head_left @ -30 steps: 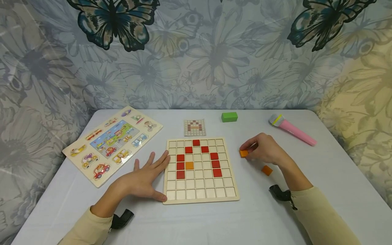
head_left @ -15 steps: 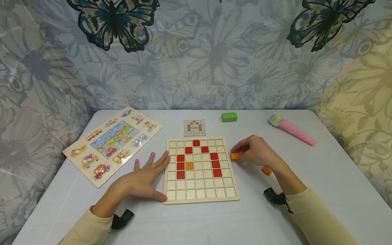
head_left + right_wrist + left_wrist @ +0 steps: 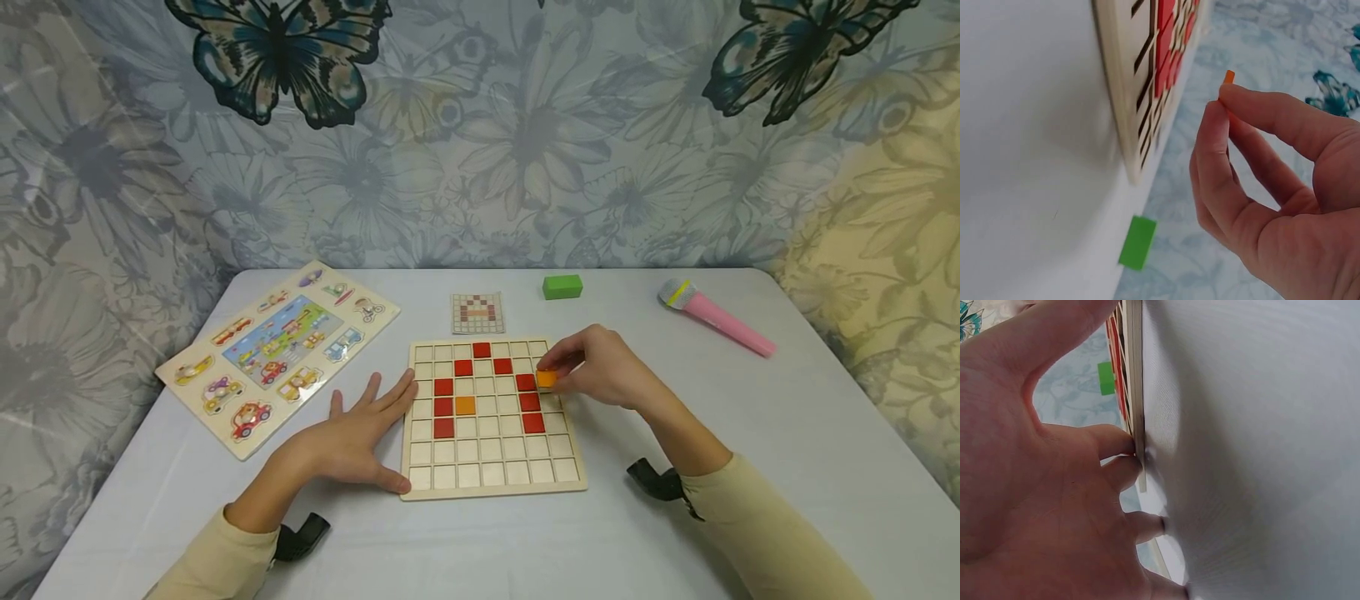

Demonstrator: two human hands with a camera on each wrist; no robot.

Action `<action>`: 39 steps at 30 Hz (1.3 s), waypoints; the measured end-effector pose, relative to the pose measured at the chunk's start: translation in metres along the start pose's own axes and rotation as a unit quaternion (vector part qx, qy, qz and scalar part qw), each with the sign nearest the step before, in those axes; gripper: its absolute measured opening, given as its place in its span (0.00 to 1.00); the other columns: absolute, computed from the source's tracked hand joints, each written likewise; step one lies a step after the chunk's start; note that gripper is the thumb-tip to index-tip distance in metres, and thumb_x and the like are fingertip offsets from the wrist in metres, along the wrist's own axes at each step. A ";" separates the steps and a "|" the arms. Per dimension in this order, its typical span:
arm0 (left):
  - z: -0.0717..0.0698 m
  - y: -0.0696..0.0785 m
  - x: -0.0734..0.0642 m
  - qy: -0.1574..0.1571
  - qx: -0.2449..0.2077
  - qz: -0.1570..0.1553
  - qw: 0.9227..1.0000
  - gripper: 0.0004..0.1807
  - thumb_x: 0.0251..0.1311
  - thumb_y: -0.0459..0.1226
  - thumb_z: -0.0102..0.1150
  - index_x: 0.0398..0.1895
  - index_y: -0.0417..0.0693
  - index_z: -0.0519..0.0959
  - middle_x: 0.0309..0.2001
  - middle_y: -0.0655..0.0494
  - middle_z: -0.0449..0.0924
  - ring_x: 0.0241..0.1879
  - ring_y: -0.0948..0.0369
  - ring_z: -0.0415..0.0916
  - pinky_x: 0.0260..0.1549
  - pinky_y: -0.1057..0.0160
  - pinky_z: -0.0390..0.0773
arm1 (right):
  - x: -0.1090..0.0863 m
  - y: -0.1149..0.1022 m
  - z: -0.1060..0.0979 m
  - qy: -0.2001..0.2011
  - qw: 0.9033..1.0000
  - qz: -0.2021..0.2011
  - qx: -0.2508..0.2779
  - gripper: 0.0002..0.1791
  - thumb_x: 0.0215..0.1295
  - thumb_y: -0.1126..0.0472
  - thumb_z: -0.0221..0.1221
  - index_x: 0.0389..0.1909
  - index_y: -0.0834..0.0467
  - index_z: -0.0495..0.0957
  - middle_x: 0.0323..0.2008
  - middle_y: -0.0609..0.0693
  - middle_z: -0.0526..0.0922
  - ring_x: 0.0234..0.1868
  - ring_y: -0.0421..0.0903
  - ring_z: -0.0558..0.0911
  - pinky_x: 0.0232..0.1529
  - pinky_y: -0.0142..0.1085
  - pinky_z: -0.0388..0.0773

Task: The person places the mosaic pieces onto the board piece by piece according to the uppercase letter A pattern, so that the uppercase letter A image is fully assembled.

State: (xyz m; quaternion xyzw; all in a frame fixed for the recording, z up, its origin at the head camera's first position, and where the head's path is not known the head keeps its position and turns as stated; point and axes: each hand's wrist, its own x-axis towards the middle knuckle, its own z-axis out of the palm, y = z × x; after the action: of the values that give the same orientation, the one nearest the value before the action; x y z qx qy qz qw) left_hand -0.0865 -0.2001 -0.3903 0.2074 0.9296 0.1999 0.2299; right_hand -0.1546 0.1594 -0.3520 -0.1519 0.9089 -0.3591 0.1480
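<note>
A wooden grid board [image 3: 492, 474] lies on the white table, with several red square tiles [image 3: 529, 402] and one orange square tile [image 3: 465, 406] in its cells. My left hand [image 3: 348, 442] rests at the board's left side, fingers spread, thumb and fingertips against the edge. Over the board's right side, my right hand [image 3: 607, 371] pinches another orange tile [image 3: 547, 379] between thumb and fingertips. In the right wrist view this orange tile [image 3: 1229, 77] pokes out past the fingertips, raised off the board. The loose orange tile seen earlier is hidden by the right forearm.
Behind the board lies a small pattern card [image 3: 477, 313]. A green block [image 3: 562, 287] sits at the back, and a pink toy microphone [image 3: 718, 320] at the back right. On the left is a vehicle puzzle board [image 3: 277, 354].
My right hand has carried the orange tile leftward from the table to over the board's right columns. The forearm now covers the loose orange tile. My left hand stays put.
</note>
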 end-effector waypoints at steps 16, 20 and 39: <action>0.000 0.001 0.001 0.004 0.008 0.004 1.000 0.71 0.44 0.61 0.79 0.86 0.49 0.45 0.87 0.57 0.32 0.83 0.34 0.28 0.63 0.13 0.29 | 0.019 -0.025 0.041 -0.035 0.999 -0.005 -0.011 0.12 0.49 0.69 0.77 0.35 0.53 0.91 0.31 0.45 0.88 0.32 0.42 0.82 0.38 0.35 0.82; 0.000 0.000 0.001 0.004 0.007 0.005 1.000 0.71 0.44 0.61 0.79 0.86 0.49 0.46 0.87 0.56 0.32 0.83 0.34 0.28 0.63 0.13 0.29 | 0.022 -0.027 0.048 -0.043 0.999 -0.016 -0.011 0.12 0.48 0.71 0.76 0.34 0.54 0.92 0.30 0.45 0.89 0.32 0.41 0.82 0.37 0.34 0.82; 0.001 -0.001 0.000 0.003 0.004 0.003 1.000 0.72 0.44 0.61 0.80 0.86 0.49 0.45 0.87 0.57 0.31 0.83 0.34 0.26 0.63 0.14 0.28 | 0.034 -0.043 0.065 -0.058 0.995 -0.042 -0.070 0.12 0.46 0.71 0.78 0.32 0.55 0.91 0.29 0.46 0.88 0.31 0.40 0.80 0.36 0.32 0.80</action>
State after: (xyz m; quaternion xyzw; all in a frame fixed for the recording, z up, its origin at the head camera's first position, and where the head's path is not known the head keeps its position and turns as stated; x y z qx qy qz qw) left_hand -0.0863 -0.2008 -0.3915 0.2108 0.9305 0.1971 0.2256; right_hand -0.1532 0.0772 -0.3732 -0.2204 0.9146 -0.2910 0.1739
